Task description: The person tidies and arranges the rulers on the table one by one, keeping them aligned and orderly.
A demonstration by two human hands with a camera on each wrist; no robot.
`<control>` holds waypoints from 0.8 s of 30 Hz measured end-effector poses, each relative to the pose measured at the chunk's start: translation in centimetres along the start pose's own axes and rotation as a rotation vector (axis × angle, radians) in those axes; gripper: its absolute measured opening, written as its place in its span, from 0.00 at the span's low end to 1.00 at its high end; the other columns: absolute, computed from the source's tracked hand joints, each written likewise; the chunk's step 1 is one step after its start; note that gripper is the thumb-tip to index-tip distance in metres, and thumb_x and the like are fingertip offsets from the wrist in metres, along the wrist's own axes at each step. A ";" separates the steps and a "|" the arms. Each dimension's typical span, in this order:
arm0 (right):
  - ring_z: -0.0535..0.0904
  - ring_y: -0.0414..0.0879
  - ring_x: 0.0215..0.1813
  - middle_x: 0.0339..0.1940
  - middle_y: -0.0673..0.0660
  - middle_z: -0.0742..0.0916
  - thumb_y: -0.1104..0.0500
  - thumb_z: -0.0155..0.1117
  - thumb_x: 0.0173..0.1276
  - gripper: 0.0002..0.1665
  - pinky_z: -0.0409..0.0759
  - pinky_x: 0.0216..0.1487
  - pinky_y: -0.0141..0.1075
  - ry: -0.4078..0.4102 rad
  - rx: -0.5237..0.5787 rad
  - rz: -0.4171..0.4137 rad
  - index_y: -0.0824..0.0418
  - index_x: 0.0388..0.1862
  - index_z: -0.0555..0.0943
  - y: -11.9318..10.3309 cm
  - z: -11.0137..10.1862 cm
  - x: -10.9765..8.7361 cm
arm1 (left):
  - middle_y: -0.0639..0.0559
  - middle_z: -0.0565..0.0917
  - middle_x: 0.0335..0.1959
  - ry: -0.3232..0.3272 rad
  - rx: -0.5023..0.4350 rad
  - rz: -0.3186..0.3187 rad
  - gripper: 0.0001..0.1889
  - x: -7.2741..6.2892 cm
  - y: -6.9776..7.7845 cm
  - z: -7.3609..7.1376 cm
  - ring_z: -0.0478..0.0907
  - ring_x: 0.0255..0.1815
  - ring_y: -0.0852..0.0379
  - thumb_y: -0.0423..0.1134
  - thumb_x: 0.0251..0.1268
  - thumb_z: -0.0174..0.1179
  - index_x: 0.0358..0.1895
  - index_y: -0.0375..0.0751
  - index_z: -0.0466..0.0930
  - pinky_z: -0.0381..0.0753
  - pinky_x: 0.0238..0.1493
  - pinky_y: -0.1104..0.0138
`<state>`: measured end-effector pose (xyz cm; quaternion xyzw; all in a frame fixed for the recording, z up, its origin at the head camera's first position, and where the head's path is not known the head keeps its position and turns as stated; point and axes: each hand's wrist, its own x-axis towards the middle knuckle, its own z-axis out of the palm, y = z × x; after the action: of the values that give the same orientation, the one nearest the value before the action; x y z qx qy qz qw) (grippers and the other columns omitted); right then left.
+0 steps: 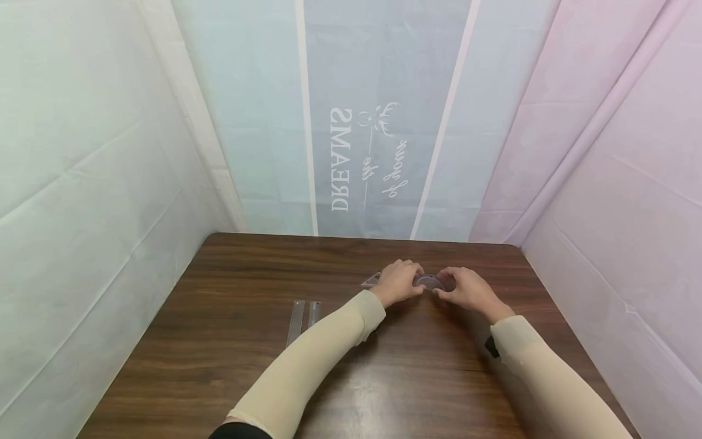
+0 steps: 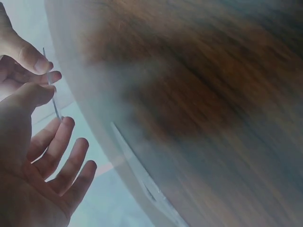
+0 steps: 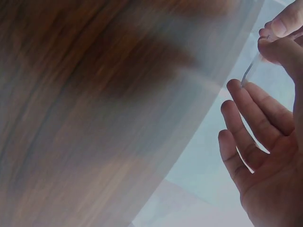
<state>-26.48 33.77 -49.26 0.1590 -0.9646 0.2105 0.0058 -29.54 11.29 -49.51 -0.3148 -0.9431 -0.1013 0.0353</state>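
Between both hands, near the far side of the table in the head view, is a clear, half-round protractor (image 1: 430, 281). My left hand (image 1: 399, 282) pinches its left end between thumb and fingertips. Its right end is held the same way by my right hand (image 1: 468, 289). Both wrist views show the protractor (image 2: 56, 105) edge-on as a thin line, with the outer fingers of each hand spread loosely away from it. A clear set square (image 1: 372, 280) lies just left of my left hand, which partly covers it.
Two clear rulers, a wider ruler (image 1: 296, 322) and a narrower ruler (image 1: 314, 313), lie side by side on the brown wooden table (image 1: 219, 305), partly hidden by my left sleeve (image 1: 312, 360). Cloth walls stand at the left, back and right of the table.
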 end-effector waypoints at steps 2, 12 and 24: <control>0.87 0.51 0.46 0.47 0.59 0.90 0.53 0.78 0.70 0.25 0.87 0.48 0.52 0.000 0.025 -0.003 0.68 0.58 0.84 -0.5 0.1 -0.1 | 0.60 0.86 0.56 0.020 -0.013 0.003 0.21 -0.4 -0.3 -0.1 0.81 0.54 0.59 0.57 0.76 0.66 0.65 0.54 0.85 0.81 0.53 0.69; 0.86 0.50 0.45 0.46 0.57 0.89 0.56 0.79 0.69 0.22 0.87 0.47 0.51 0.022 0.064 -0.069 0.66 0.56 0.85 -3.0 0.9 -0.6 | 0.59 0.86 0.55 0.061 -0.023 0.019 0.23 -3.4 -1.6 -1.1 0.80 0.52 0.60 0.59 0.74 0.68 0.64 0.53 0.85 0.81 0.50 0.69; 0.86 0.54 0.52 0.55 0.61 0.89 0.57 0.81 0.68 0.27 0.87 0.53 0.54 0.049 0.029 -0.153 0.66 0.61 0.84 -6.1 2.1 -1.3 | 0.59 0.87 0.51 0.138 0.032 0.052 0.22 -6.9 -3.0 -1.9 0.82 0.49 0.58 0.59 0.71 0.71 0.60 0.52 0.87 0.83 0.48 0.67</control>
<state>-23.23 28.03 -48.80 0.2272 -0.9459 0.2274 0.0433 -25.82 4.49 -49.07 -0.3309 -0.9314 -0.1067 0.1080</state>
